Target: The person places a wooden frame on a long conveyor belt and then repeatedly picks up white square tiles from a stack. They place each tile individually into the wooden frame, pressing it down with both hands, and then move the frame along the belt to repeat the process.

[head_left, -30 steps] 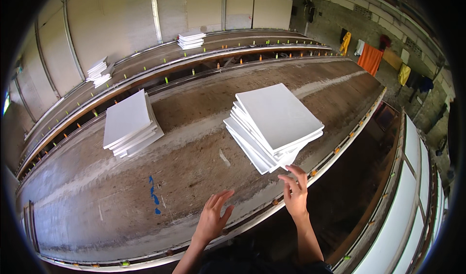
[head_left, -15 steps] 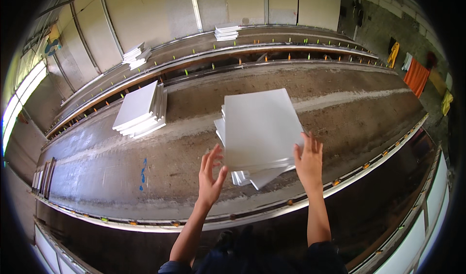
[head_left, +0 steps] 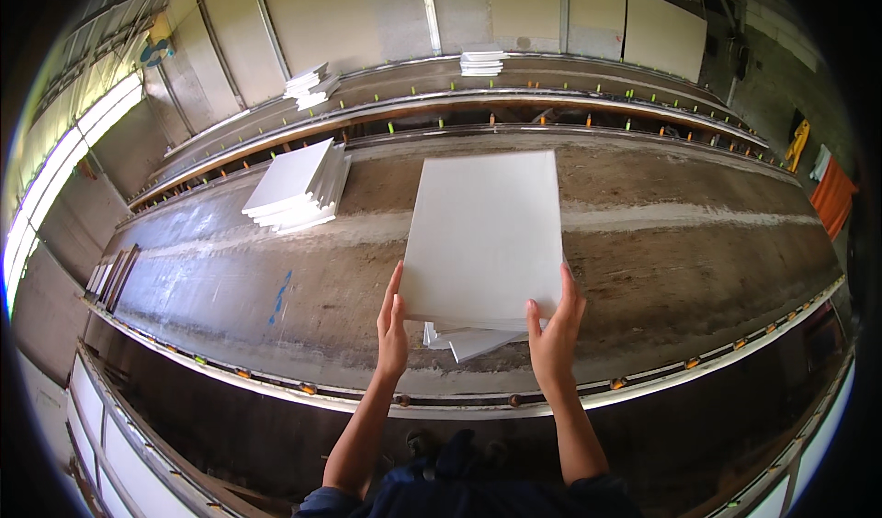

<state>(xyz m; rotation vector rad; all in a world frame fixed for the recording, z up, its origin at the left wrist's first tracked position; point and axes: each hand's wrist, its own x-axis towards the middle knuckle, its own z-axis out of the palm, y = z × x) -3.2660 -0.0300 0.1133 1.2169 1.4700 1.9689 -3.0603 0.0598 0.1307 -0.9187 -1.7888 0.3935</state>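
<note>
The person is gripping a white board by its near corners, left hand and right hand equally close, its long side running away from them, directly above a stack of boards on the bench.

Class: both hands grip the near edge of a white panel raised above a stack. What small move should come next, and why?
Probably lift the white panel a little higher: left hand and right hand hold only its near edge, and the stack sits close below.
</note>
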